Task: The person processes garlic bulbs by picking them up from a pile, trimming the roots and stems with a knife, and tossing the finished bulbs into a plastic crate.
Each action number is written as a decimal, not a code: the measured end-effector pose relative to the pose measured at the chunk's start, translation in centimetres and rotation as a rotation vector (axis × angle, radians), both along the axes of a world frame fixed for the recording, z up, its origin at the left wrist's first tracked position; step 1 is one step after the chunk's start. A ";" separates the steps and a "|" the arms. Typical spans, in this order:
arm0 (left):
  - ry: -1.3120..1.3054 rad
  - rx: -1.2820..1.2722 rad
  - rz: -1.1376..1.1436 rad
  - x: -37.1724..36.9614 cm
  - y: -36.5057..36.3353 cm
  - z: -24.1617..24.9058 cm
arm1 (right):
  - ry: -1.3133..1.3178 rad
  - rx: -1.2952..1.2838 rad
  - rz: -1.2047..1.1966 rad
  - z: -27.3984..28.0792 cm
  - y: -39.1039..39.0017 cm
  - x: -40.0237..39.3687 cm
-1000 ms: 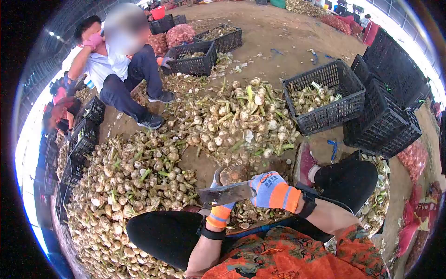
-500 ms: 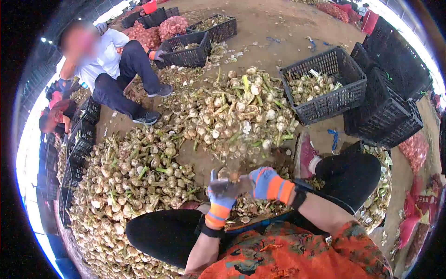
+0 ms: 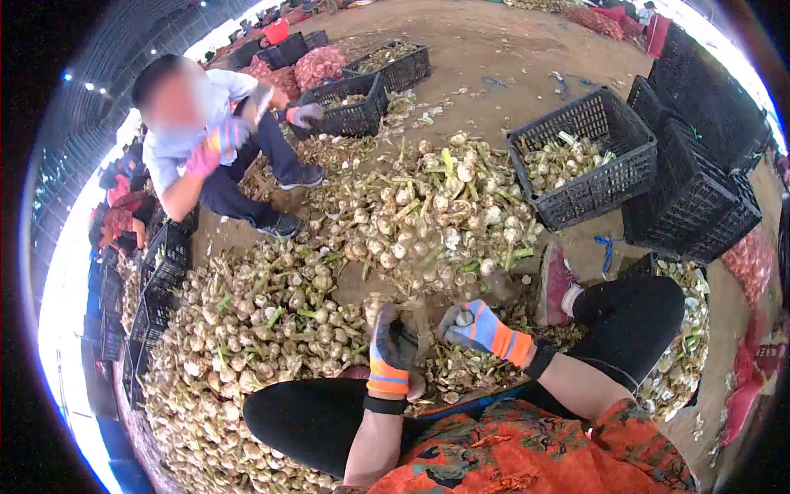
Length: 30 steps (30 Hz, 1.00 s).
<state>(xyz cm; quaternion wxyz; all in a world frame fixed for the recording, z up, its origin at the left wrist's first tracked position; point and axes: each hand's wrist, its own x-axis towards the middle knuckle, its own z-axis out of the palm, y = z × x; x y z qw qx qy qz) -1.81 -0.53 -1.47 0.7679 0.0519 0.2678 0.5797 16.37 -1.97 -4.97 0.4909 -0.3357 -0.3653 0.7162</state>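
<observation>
Low in the middle of the frame, our left hand (image 3: 390,350) in its grey knit glove with an orange cuff is curled, palm turned inward; we cannot tell whether the fingers hold anything. A second ago it sat lower, under a broad flat metal blade that crossed both hands. That blade no longer shows anywhere in this view.

Our right hand (image 3: 477,327), in a matching grey, blue and orange glove, is closed loosely around a small pale garlic bulb (image 3: 464,317), which peeks out at the fingertips just right of the left hand. Half a second ago the two hands were pressed together over a bulb with the blade between them; now they have parted, with a gap between the gloves. We judge a cut has just finished and the trimmed bulb sits in the right hand.

Below and between the hands lies a heap of cut roots and stalk trimmings (image 3: 461,375), resting between our dark trouser knees. The large pile of untrimmed garlic with green stalks (image 3: 263,329) fills the left of the frame, a second mound (image 3: 428,214) lies just above the hands. A black plastic slatted crate (image 3: 625,177) holding trimmed bulbs stands at upper right. In the upper left a seated person in a pale shirt (image 3: 185,140) has leaned forward since, gloved hands raised.
</observation>
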 end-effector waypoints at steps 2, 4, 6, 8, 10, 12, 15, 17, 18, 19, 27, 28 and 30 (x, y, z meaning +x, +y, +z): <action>-0.020 -0.052 0.061 0.5 0.0 1.2 | -0.478 0.310 0.105 3.8 -0.5 -0.1; -0.110 -0.005 0.049 0.6 -0.1 1.4 | -0.577 0.338 0.135 2.9 -0.5 -0.5; -0.153 -0.036 0.042 0.6 -0.1 1.5 | -0.697 0.381 0.114 2.9 -0.8 -0.9; -0.097 0.087 -0.012 1.2 -0.6 1.9 | -0.757 0.467 0.103 3.0 -1.0 -1.1; 0.045 0.080 -0.008 1.6 -1.6 3.8 | -0.835 0.503 0.159 4.4 -0.9 -1.0; 0.666 0.387 -0.046 1.6 -2.6 4.3 | -0.919 0.500 0.168 4.9 -0.8 -1.1; 0.317 0.112 -0.028 2.3 -2.3 3.9 | -1.093 0.556 0.190 2.0 0.3 -0.9; 0.061 -0.028 0.040 2.1 -2.5 2.4 | -1.075 0.369 0.173 -0.5 1.0 0.0; 0.052 0.012 -0.037 1.5 -2.8 2.1 | -1.032 0.218 0.173 -2.5 1.9 1.3; 0.043 0.069 -0.117 0.9 -2.0 2.2 | -1.326 0.257 0.131 -6.9 2.1 3.6; 0.238 0.379 0.882 -16.0 9.2 2.4 | -0.286 0.157 -0.641 2.1 3.3 8.1; 0.343 0.403 0.558 -12.8 10.7 1.5 | -0.284 0.148 -0.638 4.6 3.2 7.1; 0.623 0.051 0.279 -7.5 15.6 -5.4 | -0.189 0.111 -0.563 9.1 2.1 5.1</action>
